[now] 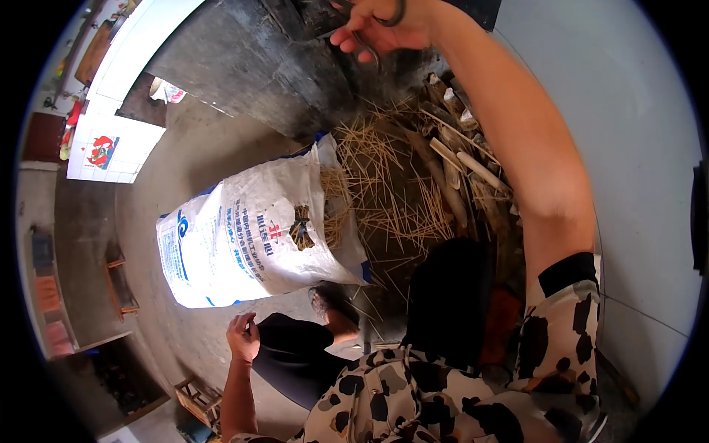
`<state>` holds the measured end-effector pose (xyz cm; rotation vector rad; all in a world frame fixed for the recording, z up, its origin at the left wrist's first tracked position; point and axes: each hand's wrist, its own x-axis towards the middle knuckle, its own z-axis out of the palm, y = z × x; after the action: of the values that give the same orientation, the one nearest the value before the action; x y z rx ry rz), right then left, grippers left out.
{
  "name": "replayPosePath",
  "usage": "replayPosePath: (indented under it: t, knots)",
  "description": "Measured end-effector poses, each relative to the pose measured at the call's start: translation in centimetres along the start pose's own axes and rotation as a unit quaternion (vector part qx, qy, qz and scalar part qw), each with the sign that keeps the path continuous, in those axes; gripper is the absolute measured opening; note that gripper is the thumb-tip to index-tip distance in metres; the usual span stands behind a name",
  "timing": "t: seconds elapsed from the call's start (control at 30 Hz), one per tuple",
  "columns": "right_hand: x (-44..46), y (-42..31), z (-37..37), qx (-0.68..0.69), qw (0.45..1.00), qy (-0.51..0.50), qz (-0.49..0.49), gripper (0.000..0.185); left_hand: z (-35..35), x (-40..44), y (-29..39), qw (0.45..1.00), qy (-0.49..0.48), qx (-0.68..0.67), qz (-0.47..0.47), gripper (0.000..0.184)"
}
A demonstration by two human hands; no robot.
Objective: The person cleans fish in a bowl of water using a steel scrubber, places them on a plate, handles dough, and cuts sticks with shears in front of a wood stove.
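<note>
My right hand (391, 28) is raised at the top of the view, closed around the looped handles of dark metal fire tongs (375, 55). Their far end is out of sight, beside the dark, sooty stove side (251, 63). Low on the left, my left hand (242, 337) rests by my bent knee with curled fingers; whether anything lies inside them is hidden. Between my hands a white woven sack (244, 229) with blue and red print lies on its side. Thin dry straw stalks (402, 203) spill from its mouth across the floor.
Split firewood (450, 166) is piled right of the straw, near the pale wall (642, 148). A small wooden stool (198, 399) stands at lower left. White tiled stove edging (111, 148) juts in at upper left. My sandalled foot (332, 317) is beside the sack.
</note>
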<state>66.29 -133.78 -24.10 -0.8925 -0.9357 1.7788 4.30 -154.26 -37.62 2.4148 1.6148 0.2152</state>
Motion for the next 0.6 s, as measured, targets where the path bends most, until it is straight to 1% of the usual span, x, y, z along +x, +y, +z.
replayPosePath:
  t: [0.03,0.07,0.13,0.17,0.3,0.4,0.43,0.53,0.6]
  knots:
    - [-0.4,0.5,-0.2,-0.007,1.0,-0.01,-0.016,0.012,0.0,0.0,0.0,1.0,0.001,-0.001,-0.002,0.018]
    - [-0.7,1.2,-0.6,-0.014,0.999,-0.019,-0.032,0.016,-0.1,0.0,0.1,1.0,0.0,-0.001,-0.003,0.017]
    - [-2.2,2.1,-0.4,-0.03,0.997,-0.035,-0.063,0.034,-0.1,0.1,0.2,1.0,-0.002,0.004,-0.002,0.017]
    - [-4.5,2.0,0.1,-0.038,0.996,-0.037,-0.067,0.041,-0.1,0.2,0.3,1.0,-0.002,0.006,-0.002,0.017]
    - [-7.4,4.5,0.0,0.001,0.997,-0.044,-0.068,0.07,0.0,0.1,0.4,1.0,-0.002,0.01,-0.009,0.017]
    - [-10.3,7.4,0.4,0.053,0.993,-0.049,-0.097,0.073,0.1,0.2,0.6,1.0,0.001,0.014,-0.012,0.016]
    - [-11.5,8.6,0.6,0.078,0.992,-0.051,-0.086,0.079,0.1,0.4,0.8,1.0,0.004,0.017,-0.011,0.016]
    - [-15.3,13.7,1.6,0.123,0.985,-0.056,-0.109,0.085,0.3,0.8,1.3,1.0,0.007,0.004,-0.009,0.016]
    - [-18.4,16.8,3.6,0.19,0.973,-0.086,-0.102,0.088,0.6,1.6,1.5,1.0,0.007,0.0,0.006,0.016]
